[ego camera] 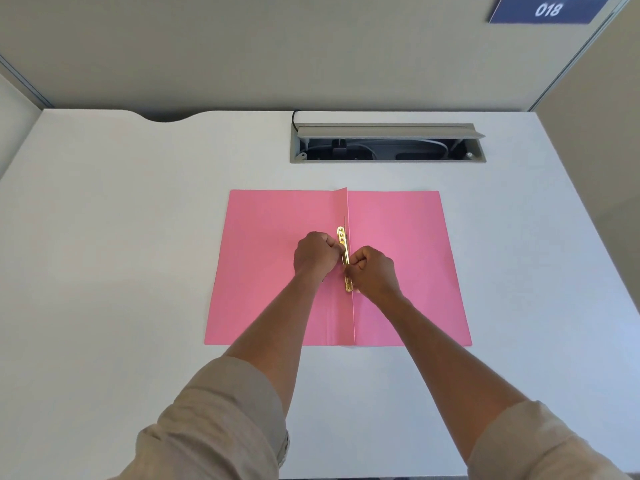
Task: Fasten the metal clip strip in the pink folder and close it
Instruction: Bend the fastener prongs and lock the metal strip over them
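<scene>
The pink folder point(270, 271) lies open and flat on the white desk, its spine fold running down the middle. Along that fold sits the gold metal clip strip point(343, 242), lengthwise, with a thin prong standing up at its far end. My left hand point(315, 254) is curled at the strip's left side, fingers pinching its middle. My right hand point(372, 271) is curled on the right side, fingers on the strip's near part. The strip's middle is hidden by my fingers.
An open cable tray point(388, 143) with cables inside is sunk into the white desk point(121, 237) behind the folder. Grey partition walls stand at the back and right. A blue sign reading 018 point(547, 10) hangs at top right.
</scene>
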